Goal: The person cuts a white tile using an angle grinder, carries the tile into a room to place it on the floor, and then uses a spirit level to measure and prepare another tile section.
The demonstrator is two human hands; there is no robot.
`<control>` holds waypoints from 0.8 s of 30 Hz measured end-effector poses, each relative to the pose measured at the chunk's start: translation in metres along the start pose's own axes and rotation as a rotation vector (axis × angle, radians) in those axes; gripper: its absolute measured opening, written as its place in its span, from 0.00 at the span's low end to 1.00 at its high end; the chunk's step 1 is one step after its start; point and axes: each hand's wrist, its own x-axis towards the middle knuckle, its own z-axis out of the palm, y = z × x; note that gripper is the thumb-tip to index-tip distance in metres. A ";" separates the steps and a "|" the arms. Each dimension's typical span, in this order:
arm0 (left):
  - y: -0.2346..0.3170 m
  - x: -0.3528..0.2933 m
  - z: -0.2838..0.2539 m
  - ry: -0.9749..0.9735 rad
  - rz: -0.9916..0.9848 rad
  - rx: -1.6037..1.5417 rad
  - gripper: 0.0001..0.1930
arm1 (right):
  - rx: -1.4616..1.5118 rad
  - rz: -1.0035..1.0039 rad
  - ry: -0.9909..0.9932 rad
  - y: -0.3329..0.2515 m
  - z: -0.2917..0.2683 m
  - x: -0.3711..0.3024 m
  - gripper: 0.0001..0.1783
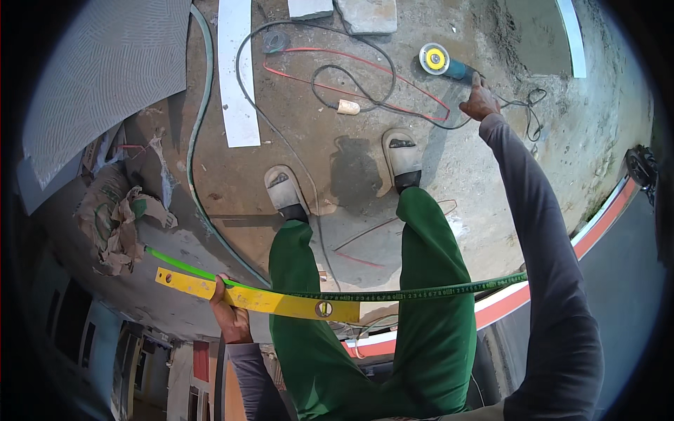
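My left hand (232, 319) grips a yellow spirit level (267, 302), held out across the front of my left leg, with a round vial near its right end. A green measuring tape (372, 295) stretches from beyond the level's left end, along its upper edge and across both legs to my right arm. Its left part is plain bright green; the rest is dark with markings. At the far right, my right hand (481, 102) is closed round the rear of a teal angle grinder (458, 69). The grinder's round disc with a yellow centre (434, 59) faces up, close to the ground.
A black cable (316, 77) and a red cord (330, 50) loop over the ground before my feet. On the left lie a long white strip (239, 77), a green hose (194, 147), a grooved grey sheet (112, 77) and torn sacks (116, 217). Stone slabs (368, 15) lie at the far edge.
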 end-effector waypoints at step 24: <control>-0.146 -0.136 0.010 0.221 -0.172 -0.067 0.08 | 0.641 -0.548 -0.186 -0.082 0.070 -0.048 0.50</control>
